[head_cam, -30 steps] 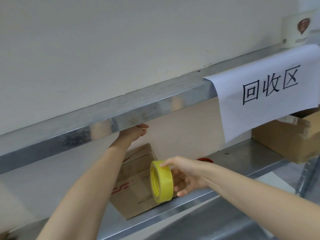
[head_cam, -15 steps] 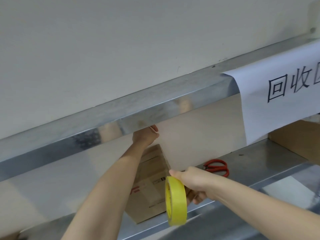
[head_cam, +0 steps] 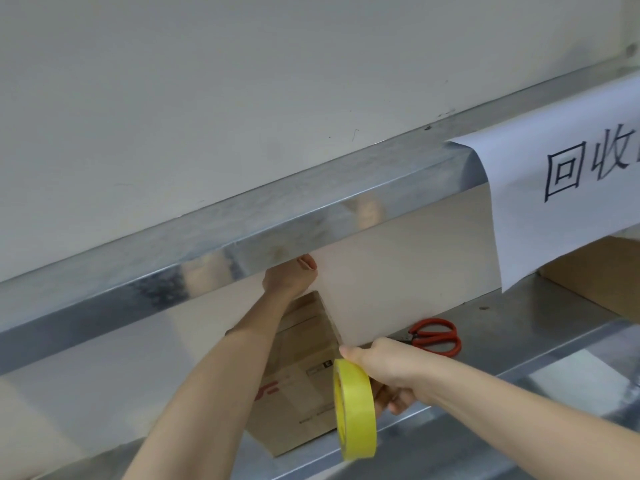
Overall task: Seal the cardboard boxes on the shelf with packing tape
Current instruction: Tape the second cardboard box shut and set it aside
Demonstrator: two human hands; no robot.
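A small brown cardboard box (head_cam: 298, 403) with red print stands on the lower metal shelf (head_cam: 485, 344). In front of the box's right side my right hand (head_cam: 391, 368) grips a yellow tape roll (head_cam: 356, 410). The roll is held edge-on, with my thumb on its top and my fingers behind it. My left hand (head_cam: 287, 277) reaches up above the box. Its fingers are hidden behind the upper shelf's front edge (head_cam: 207, 258), so its hold cannot be seen. I see no tape strip on the box.
Red-handled scissors (head_cam: 436, 336) lie on the lower shelf right of the box. Farther right stands a second cardboard box (head_cam: 595, 275), partly behind a white paper sign (head_cam: 554, 188) hanging from the upper shelf. A pale wall closes the back.
My right hand has lowered the tape roll and turned it more edge-on at the box's front right. My left hand stays raised under the upper shelf. The scissors have come fully into sight.
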